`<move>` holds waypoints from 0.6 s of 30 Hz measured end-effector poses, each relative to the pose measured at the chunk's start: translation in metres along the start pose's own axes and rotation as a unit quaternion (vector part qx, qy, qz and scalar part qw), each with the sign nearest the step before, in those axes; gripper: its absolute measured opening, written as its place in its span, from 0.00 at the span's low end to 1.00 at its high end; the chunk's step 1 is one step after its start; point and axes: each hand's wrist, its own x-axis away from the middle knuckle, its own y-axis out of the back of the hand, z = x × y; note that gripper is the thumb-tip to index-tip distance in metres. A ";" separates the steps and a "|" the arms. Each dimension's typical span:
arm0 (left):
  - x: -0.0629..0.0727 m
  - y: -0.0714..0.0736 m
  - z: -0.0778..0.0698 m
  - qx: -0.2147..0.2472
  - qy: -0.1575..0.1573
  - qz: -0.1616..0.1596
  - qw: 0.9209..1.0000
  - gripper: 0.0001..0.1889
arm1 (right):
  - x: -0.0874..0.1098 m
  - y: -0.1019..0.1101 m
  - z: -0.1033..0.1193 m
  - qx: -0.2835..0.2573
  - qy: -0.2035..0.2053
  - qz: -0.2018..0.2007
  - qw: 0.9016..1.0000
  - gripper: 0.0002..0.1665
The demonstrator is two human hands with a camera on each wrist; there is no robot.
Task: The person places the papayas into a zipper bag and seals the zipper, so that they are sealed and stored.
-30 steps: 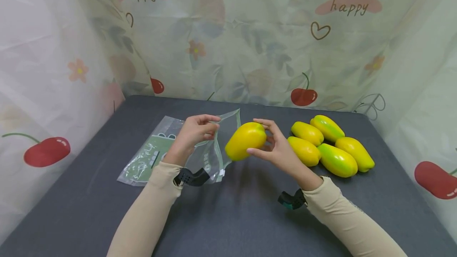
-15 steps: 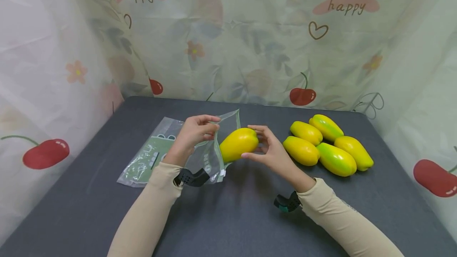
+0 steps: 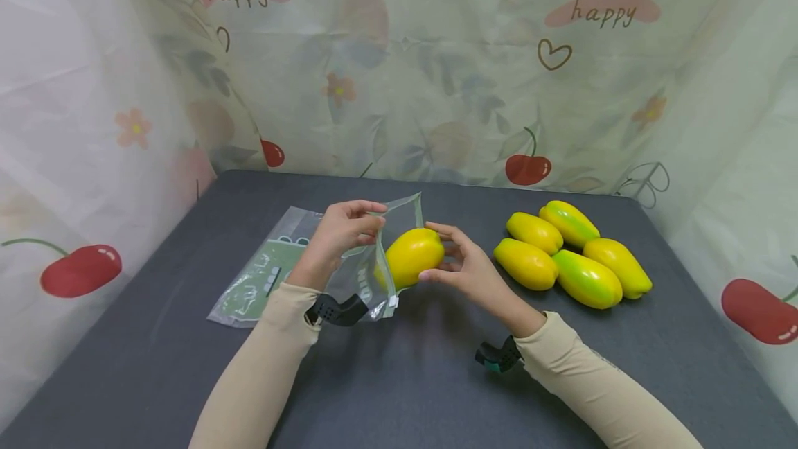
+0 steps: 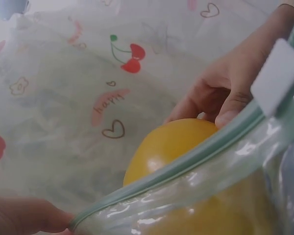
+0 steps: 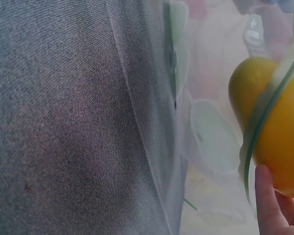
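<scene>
My left hand (image 3: 346, 231) pinches the rim of a clear zip bag (image 3: 368, 276) with a green seal strip and holds its mouth apart. A yellow mango-like fruit (image 3: 414, 255) is partway through that mouth, its far end behind the clear plastic. Fingers and thumb of my right hand (image 3: 464, 265) grip the fruit's near end. In the left wrist view the green strip crosses in front of the fruit (image 4: 174, 142), and a white zip slider (image 4: 277, 76) sits on the strip. The right wrist view has a fingertip against the fruit (image 5: 279, 132).
Several more yellow-green fruits (image 3: 589, 279) lie grouped at the right of the dark table (image 3: 399, 380). Another flat clear bag with a green print (image 3: 264, 272) lies left, partly behind my left forearm. A patterned curtain (image 3: 405, 75) encloses the back and sides.
My right hand has moved left with the fruit, from beside the bag's mouth to partway inside it. The left hand has stayed nearly still at the rim.
</scene>
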 end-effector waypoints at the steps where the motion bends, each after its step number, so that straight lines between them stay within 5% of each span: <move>1: 0.000 0.000 0.000 0.001 -0.002 0.000 1.000 0.13 | 0.000 0.000 0.000 0.001 0.001 0.002 1.000 0.45; 18: 0.001 0.001 -0.001 0.012 -0.018 0.011 1.000 0.16 | 0.000 -0.004 0.005 -0.016 0.005 0.027 1.000 0.41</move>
